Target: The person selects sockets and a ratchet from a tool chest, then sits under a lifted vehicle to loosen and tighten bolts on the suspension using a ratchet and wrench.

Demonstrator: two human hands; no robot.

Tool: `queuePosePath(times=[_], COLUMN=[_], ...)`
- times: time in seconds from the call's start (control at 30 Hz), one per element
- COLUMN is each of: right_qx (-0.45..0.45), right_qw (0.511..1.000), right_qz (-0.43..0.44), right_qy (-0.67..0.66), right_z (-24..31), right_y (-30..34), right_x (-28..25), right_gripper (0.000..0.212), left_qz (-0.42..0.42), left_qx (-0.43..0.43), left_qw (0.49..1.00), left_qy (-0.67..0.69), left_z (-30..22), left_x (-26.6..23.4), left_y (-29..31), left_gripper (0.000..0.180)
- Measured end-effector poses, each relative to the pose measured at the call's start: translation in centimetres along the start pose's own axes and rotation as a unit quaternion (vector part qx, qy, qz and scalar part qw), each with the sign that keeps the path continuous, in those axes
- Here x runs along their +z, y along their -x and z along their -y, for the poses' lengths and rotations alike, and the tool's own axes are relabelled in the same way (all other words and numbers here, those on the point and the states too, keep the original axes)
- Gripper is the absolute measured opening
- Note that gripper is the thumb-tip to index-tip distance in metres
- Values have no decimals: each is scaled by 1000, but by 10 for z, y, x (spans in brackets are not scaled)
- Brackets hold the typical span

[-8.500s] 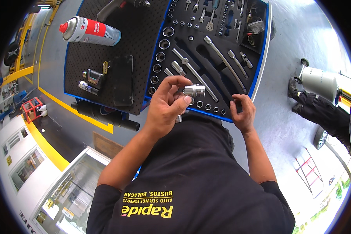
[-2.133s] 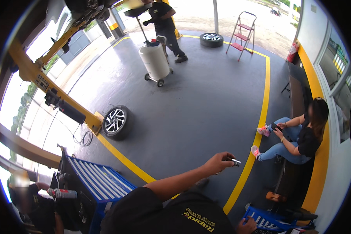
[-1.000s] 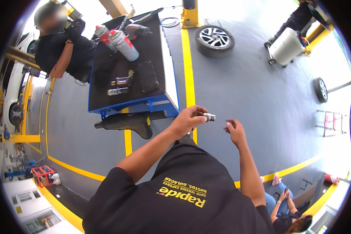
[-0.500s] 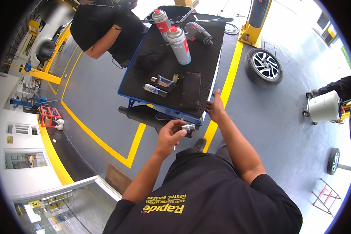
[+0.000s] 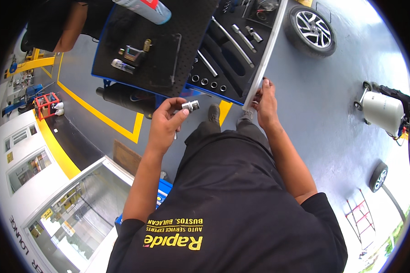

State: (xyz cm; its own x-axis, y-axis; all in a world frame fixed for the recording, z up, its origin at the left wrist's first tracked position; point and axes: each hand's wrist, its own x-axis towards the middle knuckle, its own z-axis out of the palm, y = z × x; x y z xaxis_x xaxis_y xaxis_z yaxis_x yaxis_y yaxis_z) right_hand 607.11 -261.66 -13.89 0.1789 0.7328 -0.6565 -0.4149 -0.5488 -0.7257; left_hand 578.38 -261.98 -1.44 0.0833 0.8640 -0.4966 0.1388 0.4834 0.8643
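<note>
My left hand (image 5: 165, 122) pinches a chrome socket (image 5: 191, 106) between thumb and fingers, in front of the tool cart. A thin metal end shows below that hand; the rest of it is hidden. At the right front corner of the pulled-out drawer (image 5: 258, 78), my right hand (image 5: 267, 107) has its fingers curled on the edge. Black foam in the drawer holds a long chrome bar (image 5: 233, 42), a shorter extension bar (image 5: 243, 37), a universal joint (image 5: 254, 34) and a row of small sockets (image 5: 213, 84).
On the cart top (image 5: 150, 77) lie a small metal clamp-like part (image 5: 132, 53), a small tube (image 5: 123, 66) and a spray can (image 5: 151, 10). A co-worker's arm (image 5: 70, 27) is at the upper left. A wheel (image 5: 310, 31) and a white tank (image 5: 383, 109) stand to the right.
The drawer has slid out to the right with my right hand on its edge, baring the tools inside. My left hand still holds the socket. The view has shifted.
</note>
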Motion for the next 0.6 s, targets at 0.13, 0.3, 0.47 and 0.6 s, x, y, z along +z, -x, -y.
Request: queuePosePath(times=[0.13, 0.3, 0.47, 0.6], right_qx=[-89, -89, -69, -74], right_qw=[986, 992, 994, 993], right_qz=[-71, -80, -84, -94], right_qy=[125, 48, 21, 11], right_z=[9, 8, -1, -2], right_y=[5, -2, -4, 0], right_x=[-47, -107, -128, -131], right_gripper=[66, 72, 68, 63], left_qz=[-8, -14, -23, -9], left_qx=[-32, -8, -26, -9], left_qw=[998, 993, 990, 990], left_qy=[-53, -114, -137, -143], left_z=[5, 26, 28, 29], left_x=[52, 80, 82, 80], left_y=[-10, -28, -52, -63], left_gripper=[33, 31, 30, 33])
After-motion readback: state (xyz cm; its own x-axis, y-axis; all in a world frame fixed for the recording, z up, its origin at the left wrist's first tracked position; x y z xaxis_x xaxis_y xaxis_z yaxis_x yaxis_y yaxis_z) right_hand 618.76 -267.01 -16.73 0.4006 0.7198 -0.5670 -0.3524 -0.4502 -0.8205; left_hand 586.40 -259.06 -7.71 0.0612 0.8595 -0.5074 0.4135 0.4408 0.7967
